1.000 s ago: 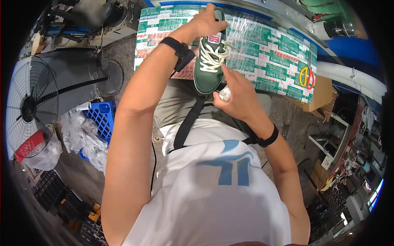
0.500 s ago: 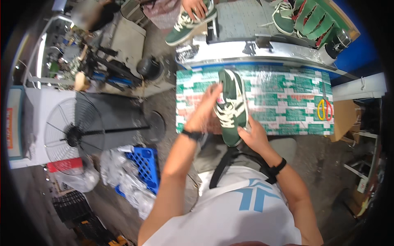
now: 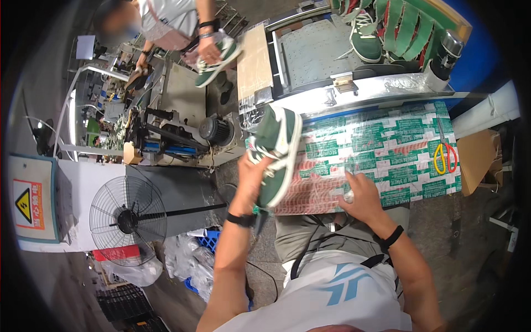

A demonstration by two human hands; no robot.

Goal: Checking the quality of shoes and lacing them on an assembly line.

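Note:
My left hand (image 3: 251, 180) is closed round the laced middle of a green sneaker (image 3: 280, 160) with cream laces and a white sole. The shoe is held up over the left end of a table covered in green-and-white printed tape (image 3: 359, 144). Over the table's front edge, my right hand (image 3: 360, 197) has its fingers curled round a small whitish crumpled bit (image 3: 348, 196), whose kind I cannot make out. Scissors (image 3: 440, 159) with yellow and red handles lie at the table's right end.
Beyond the table stands a machine bed (image 3: 315, 52) with another green sneaker (image 3: 366, 41) and a slashed green-and-red pad (image 3: 406, 27). A co-worker's hand (image 3: 209, 50) holds a green shoe (image 3: 228, 47) at the back left. A fan (image 3: 128, 220) stands left.
The green sneaker has moved left in my left hand. My right hand has let go of it and moved apart. The view has turned, and more of the co-worker shows.

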